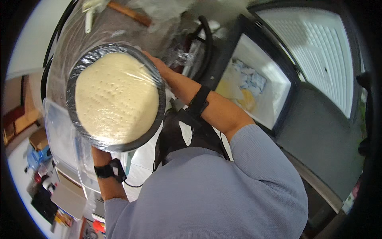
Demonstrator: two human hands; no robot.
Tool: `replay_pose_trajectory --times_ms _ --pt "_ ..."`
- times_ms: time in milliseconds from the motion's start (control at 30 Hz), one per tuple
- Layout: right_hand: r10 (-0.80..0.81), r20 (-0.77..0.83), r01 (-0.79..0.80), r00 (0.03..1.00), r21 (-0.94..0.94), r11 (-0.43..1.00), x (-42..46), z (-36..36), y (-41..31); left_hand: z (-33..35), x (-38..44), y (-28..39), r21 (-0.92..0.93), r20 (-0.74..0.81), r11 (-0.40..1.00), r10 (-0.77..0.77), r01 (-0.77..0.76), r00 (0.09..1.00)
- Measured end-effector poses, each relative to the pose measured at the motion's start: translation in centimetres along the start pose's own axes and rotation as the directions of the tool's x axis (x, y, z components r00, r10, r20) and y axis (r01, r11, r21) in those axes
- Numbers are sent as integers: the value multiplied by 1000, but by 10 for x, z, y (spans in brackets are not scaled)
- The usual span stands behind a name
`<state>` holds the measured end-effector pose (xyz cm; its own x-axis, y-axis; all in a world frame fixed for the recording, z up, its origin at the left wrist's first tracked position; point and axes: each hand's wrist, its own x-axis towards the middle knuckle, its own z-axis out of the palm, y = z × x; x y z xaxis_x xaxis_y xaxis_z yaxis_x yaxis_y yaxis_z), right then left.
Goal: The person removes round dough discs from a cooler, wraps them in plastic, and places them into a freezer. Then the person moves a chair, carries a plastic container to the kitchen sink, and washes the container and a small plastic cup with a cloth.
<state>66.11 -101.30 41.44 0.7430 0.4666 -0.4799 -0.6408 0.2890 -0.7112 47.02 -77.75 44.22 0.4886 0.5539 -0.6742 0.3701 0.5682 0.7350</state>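
Both my hands hold up a round dark pan [161, 98] covered with clear plastic film. Pale dough [116, 98] with many small holes pricked in its top lies in it beneath the film. My right hand [155, 63] grips the pan's upper right side, its fingers mostly hidden behind the rim. Under the pan's lower edge is my left hand [100, 151], almost wholly covered by the pan. A black strap is on each forearm.
To the right a chest freezer [253, 80] stands with its lid [316, 50] raised and bagged items inside. Behind the pan is a plastic-covered surface with a wooden-handled tool [129, 13]. Clear plastic boxes [59, 128] are at the left, cartons [68, 191] below them.
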Motion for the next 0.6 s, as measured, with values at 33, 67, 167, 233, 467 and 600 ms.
replay_pose_trajectory --times_ms 33,67,167,233,467,600 --pt "-31 8 31 999 5 1000 -12 -4 -7 -8 -5 -5 167 213 980 67 -104 975" --pt "-14 -56 17 998 63 998 -32 -11 -13 -15 -8 -9 278 418 926 121 -253 901" --pt "-144 -90 145 985 2 989 -73 -51 -23 14 -43 -3 251 454 948 62 -194 889" --pt "-52 -99 55 994 26 998 -117 -78 -43 33 -63 -7 327 520 886 122 -329 845" --pt "-125 -298 117 946 -47 992 -258 -210 -91 208 -146 -48 254 781 923 -19 -289 624" --pt "-163 -416 129 895 -109 986 -320 -296 -111 322 -195 -100 257 867 936 -112 -242 486"
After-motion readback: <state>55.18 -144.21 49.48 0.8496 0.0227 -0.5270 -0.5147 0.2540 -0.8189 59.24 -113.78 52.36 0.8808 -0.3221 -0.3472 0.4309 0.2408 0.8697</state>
